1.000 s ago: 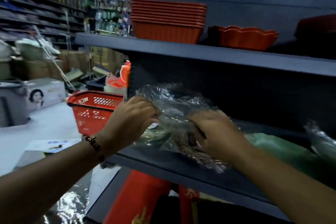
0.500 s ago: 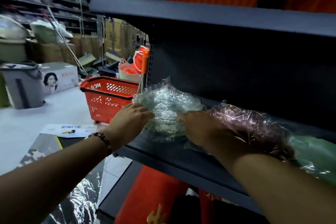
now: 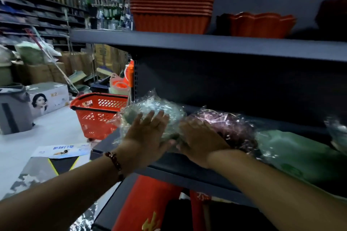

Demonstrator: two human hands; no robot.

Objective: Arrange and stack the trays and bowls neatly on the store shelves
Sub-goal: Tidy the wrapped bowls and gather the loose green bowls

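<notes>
A clear plastic-wrapped bundle of greenish bowls [image 3: 159, 107] sits at the left end of the dark middle shelf [image 3: 187, 165]. My left hand [image 3: 148, 133] lies flat against its front with fingers spread and straight. My right hand [image 3: 199, 140] rests on the shelf between that bundle and a purple wrapped bundle [image 3: 231, 125]; its fingers are hidden against the wrap. A green wrapped bundle [image 3: 293, 152] lies further right. On the upper shelf [image 3: 206, 45] stand a stack of orange rectangular trays [image 3: 171, 9] and an orange scalloped bowl [image 3: 261, 24].
A red shopping basket [image 3: 97, 112] stands on the floor left of the shelf end. Cardboard boxes [image 3: 48, 97], a grey bin [image 3: 13, 108] and flattened packaging [image 3: 62, 150] lie on the white floor. Red items [image 3: 146, 204] fill the space under the middle shelf.
My left hand has opened from a grip on the wrap to a flat palm against the bundle. The view has tilted up, showing the upper shelf's trays again.
</notes>
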